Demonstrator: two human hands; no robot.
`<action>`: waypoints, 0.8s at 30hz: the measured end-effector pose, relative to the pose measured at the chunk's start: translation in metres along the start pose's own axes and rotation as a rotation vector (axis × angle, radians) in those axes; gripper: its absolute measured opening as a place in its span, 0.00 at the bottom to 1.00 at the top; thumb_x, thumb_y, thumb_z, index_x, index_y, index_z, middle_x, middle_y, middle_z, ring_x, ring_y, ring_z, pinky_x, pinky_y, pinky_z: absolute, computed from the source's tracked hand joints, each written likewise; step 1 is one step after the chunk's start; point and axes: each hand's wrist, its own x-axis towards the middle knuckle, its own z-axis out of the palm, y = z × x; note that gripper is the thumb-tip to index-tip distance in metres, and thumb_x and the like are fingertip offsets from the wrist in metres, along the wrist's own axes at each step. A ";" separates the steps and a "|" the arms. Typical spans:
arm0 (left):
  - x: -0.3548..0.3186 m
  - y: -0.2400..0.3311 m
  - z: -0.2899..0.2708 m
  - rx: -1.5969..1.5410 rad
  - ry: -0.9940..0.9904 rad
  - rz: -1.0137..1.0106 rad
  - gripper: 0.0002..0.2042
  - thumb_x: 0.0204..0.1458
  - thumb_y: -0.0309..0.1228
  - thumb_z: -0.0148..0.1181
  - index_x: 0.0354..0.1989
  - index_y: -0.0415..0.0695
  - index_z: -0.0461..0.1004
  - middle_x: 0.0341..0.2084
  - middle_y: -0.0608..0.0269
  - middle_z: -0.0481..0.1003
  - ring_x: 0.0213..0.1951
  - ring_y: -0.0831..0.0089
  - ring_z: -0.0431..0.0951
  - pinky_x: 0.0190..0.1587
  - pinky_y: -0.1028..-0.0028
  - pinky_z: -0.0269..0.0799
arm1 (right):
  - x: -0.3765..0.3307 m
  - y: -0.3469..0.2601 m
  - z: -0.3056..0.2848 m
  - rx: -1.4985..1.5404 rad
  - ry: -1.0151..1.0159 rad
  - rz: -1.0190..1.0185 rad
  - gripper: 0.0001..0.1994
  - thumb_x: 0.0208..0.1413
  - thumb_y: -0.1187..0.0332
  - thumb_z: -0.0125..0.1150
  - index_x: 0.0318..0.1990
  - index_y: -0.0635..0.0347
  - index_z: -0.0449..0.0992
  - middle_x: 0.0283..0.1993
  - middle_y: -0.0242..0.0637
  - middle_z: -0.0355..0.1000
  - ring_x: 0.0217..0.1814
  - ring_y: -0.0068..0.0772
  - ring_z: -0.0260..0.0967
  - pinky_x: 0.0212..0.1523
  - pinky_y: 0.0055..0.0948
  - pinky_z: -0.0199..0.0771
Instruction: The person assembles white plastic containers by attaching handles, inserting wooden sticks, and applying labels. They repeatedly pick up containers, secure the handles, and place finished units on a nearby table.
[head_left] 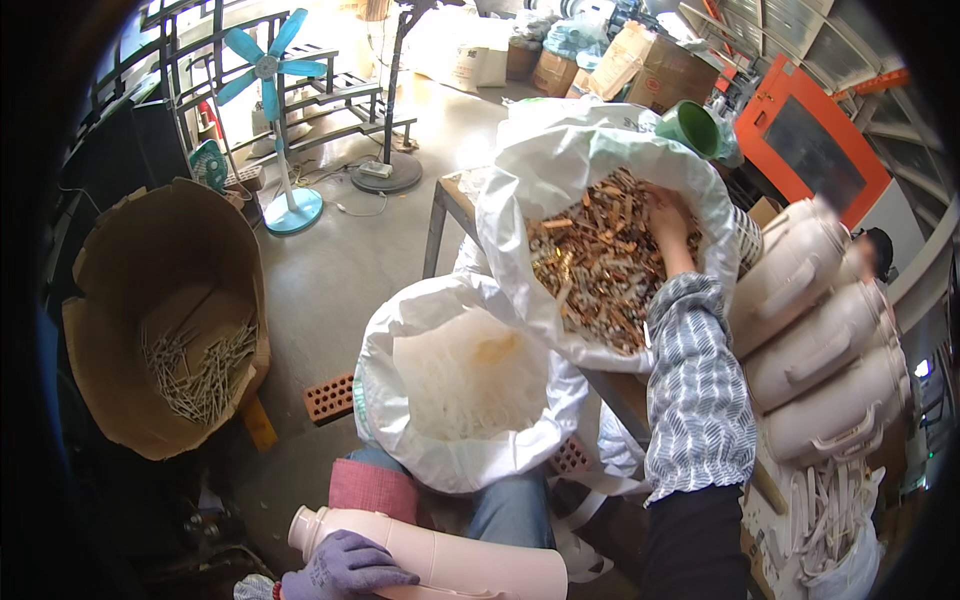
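Note:
A pale pink thermos flask shell (470, 557) lies sideways across my lap, its narrow neck toward the left. My left hand (350, 567), in a purple glove, is closed around it near the neck end. A big white sack (515, 235) stands at the upper right, filled with small brown, orange and whitish pieces (600, 265). My right hand (668, 215), bare below a patterned sleeve cover, reaches down into these pieces. Its fingers are curled and the tips are hidden, so what they hold does not show.
Between my knees stands another white sack (380, 400) with whitish translucent material. A cardboard bin (90, 330) holding thin sticks is on the left. Several pink flask bodies with handles (830, 370) are stacked at right. A blue fan (265, 68) and perforated brick (330, 398) stand on the floor.

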 end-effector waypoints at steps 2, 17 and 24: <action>0.005 -0.011 0.002 -0.014 0.029 0.027 0.23 0.33 0.44 0.67 0.41 0.48 0.78 0.30 0.62 0.75 0.33 0.61 0.74 0.38 0.62 0.69 | 0.035 0.047 0.015 -0.105 -0.019 0.254 0.24 0.59 0.44 0.46 0.55 0.46 0.73 0.54 0.45 0.72 0.55 0.53 0.66 0.60 0.47 0.60; 0.023 -0.016 0.007 -0.023 -0.084 -0.002 0.22 0.31 0.37 0.75 0.41 0.53 0.82 0.31 0.71 0.76 0.36 0.69 0.76 0.42 0.68 0.70 | -0.059 -0.119 -0.002 0.014 -0.121 0.049 0.12 0.59 0.59 0.54 0.46 0.43 0.80 0.51 0.39 0.74 0.59 0.54 0.62 0.61 0.60 0.51; -0.009 0.029 -0.003 0.030 -0.097 -0.002 0.20 0.37 0.38 0.74 0.42 0.53 0.81 0.32 0.70 0.77 0.35 0.69 0.76 0.41 0.69 0.71 | -0.096 -0.149 -0.057 0.163 -0.306 0.098 0.14 0.57 0.51 0.56 0.45 0.43 0.81 0.56 0.31 0.73 0.65 0.58 0.56 0.68 0.62 0.40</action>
